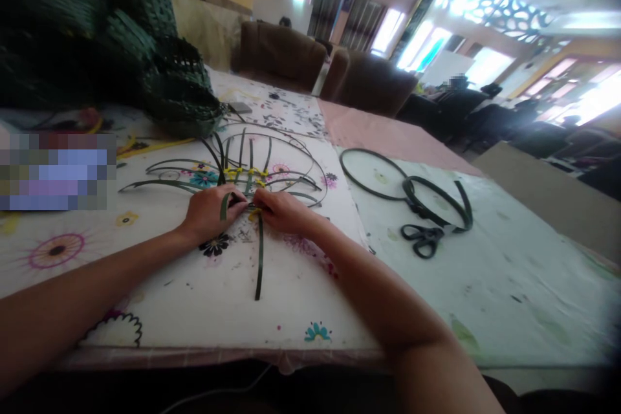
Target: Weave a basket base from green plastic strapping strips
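Dark green flat strips, crossed and bound with yellow strip, form an open weave (pixel 251 171) on the flowered tablecloth. At its near side my left hand (pixel 213 210) pinches a green strip (pixel 224 206), whose end curls up beside the thumb. Close by on the right, my right hand (pixel 276 210) has its fingers pressed together on the weave's near edge, by a bit of yellow strip (pixel 255 214). One green strip (pixel 259 265) hangs out toward me below the hands. What lies between the fingertips is partly hidden.
Dark green woven baskets (pixel 182 94) are stacked at the left back. To the right lie coiled green strips (pixel 376 174) and black-handled scissors (pixel 422 239) on a pale green cloth (pixel 485 297). Brown chairs (pixel 281 55) stand beyond the table.
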`<state>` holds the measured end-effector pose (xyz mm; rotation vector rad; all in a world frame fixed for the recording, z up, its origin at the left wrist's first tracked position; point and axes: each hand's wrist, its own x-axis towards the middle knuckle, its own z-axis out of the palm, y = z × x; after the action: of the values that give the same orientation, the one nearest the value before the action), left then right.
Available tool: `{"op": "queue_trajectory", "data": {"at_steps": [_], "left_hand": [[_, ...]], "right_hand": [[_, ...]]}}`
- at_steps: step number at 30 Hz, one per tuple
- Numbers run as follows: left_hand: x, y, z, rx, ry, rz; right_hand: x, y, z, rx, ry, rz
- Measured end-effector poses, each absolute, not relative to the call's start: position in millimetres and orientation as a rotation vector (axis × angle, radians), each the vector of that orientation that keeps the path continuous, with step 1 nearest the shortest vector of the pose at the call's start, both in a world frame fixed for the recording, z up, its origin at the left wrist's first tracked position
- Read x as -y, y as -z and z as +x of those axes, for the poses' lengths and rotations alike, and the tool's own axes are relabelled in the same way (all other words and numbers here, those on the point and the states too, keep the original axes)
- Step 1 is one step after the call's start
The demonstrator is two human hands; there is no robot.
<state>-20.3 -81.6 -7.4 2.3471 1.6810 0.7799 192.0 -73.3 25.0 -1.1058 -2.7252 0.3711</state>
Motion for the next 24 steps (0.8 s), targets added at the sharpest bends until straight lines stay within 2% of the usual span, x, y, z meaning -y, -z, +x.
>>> {"op": "queue_trajectory", "data": {"at_steps": [11, 19, 24], "left_hand": [[77, 16, -23, -1.678, -0.894, 2.140], [72, 21, -24, -1.605, -0.969, 2.084], [78, 10, -21, -1.649, -0.946, 2.075]], "right_hand": [[76, -31, 199, 2.903, -0.301, -0.930], [108, 6, 205, 2.398, -0.024, -1.066], [114, -3, 210, 2.299, 0.192, -1.169]]}}
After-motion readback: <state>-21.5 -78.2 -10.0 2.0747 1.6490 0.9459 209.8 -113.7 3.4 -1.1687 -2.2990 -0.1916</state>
